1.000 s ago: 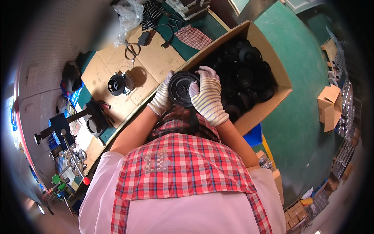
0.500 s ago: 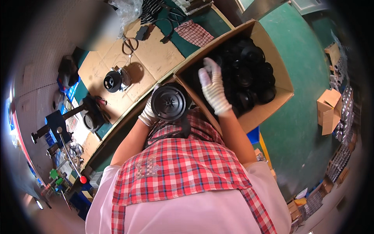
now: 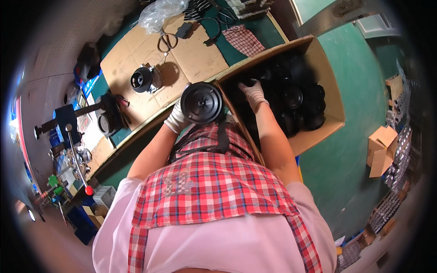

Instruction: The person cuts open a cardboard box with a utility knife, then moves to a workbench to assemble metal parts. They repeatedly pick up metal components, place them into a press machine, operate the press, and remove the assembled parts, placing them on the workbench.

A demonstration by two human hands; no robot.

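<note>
A round black part [image 3: 201,103] with concentric rings and a star-shaped centre is in my left hand [image 3: 177,119]. The gloved fingers grip its left side and are partly hidden behind it. My right hand [image 3: 253,93], also in a white knit glove, is inside a cardboard box [image 3: 328,98] of black round parts [image 3: 292,96]. Its thumb and fingers are apart, close to the dark parts at the box's left side, and nothing shows between them. Whether the fingertips touch a part is hard to see.
On the bench, a cardboard sheet [image 3: 123,59] carries a black-and-silver assembly [image 3: 142,79] and scissors [image 3: 167,42]. A clear plastic bag [image 3: 161,16] and checked cloth [image 3: 243,40] lie farther back. A lever with a red knob [image 3: 88,190] stands at left; an open carton [image 3: 381,150] is at right.
My right hand has lowered into the box, from raised over its left edge to among the black parts. My left hand still holds the round part. The whole view has shifted slightly.
</note>
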